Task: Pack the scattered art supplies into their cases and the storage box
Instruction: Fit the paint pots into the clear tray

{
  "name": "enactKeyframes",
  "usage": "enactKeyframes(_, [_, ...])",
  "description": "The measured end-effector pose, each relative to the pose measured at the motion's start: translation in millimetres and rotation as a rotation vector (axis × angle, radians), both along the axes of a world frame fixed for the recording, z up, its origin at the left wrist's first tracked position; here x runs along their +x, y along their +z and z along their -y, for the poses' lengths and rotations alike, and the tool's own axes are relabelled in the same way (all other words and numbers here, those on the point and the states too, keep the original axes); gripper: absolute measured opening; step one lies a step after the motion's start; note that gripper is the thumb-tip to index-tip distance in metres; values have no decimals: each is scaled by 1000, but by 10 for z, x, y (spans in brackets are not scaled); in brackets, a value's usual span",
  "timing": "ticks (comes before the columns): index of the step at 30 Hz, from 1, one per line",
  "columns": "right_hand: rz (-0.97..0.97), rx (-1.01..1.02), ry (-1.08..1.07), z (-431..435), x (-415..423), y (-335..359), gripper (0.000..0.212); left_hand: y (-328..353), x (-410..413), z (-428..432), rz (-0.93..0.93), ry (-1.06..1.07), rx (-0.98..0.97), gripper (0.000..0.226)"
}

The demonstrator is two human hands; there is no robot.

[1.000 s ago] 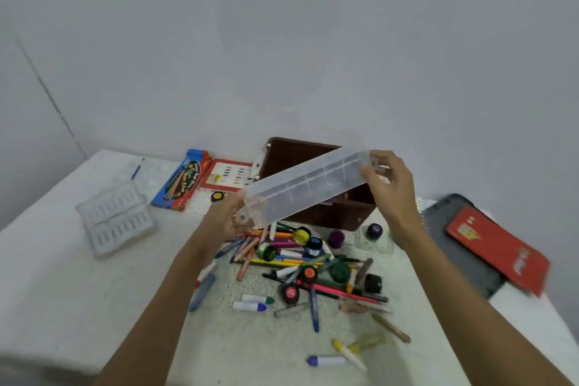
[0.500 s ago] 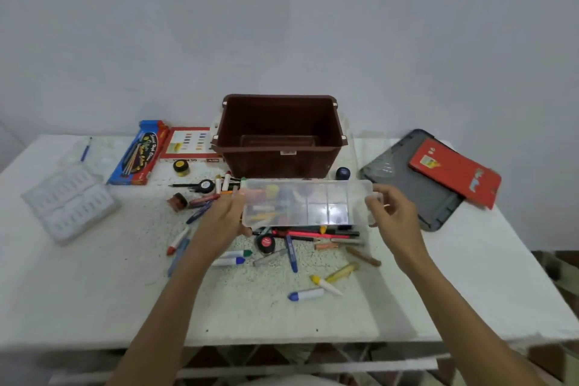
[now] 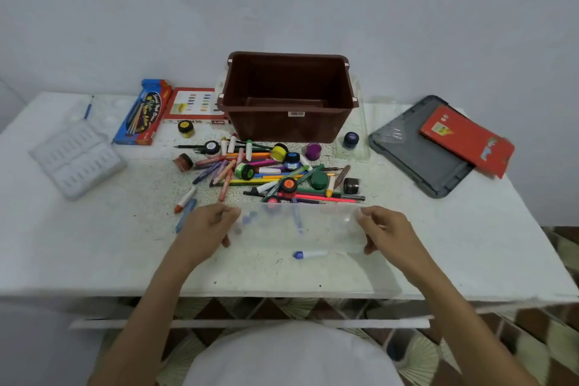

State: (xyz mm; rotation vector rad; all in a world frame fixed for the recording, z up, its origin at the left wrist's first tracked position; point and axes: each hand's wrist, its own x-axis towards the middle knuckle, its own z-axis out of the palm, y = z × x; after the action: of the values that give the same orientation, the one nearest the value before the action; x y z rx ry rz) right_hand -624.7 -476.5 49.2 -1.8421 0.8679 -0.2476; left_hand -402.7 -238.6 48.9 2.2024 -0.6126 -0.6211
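Left hand (image 3: 206, 229) and right hand (image 3: 387, 232) each grip one end of the clear flat plastic compartment case (image 3: 297, 229), held level at the near white bench (image 3: 94, 244), probably to set it down for loading. Case is see-through and blurred; can't tell what's in it. Beyond it: loose pile of crayons, pens and paint pots (image 3: 266, 169). Far centre: open brown plastic storage box (image 3: 288, 97).

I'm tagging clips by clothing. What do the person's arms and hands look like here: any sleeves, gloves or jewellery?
The left hand and right hand are bare: no gloves, and no ring shows. The forearms are bare too, with no sleeve, watch or band in view. A white garment shows at the bottom edge.
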Motion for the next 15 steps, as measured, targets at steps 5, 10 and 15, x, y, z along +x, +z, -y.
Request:
enactKeyframes(5, [-85,281,133,-14,-190,56,16,-52,-14,-153,-113,-132,166,22])
enactKeyframes(10, [-204,444,331,16,-348,45,27,-44,-33,-235,-220,-272,268,16])
enactKeyframes(15, [-263,408,341,23,-331,-45,24,-75,-18,-210,-215,-303,299,14])
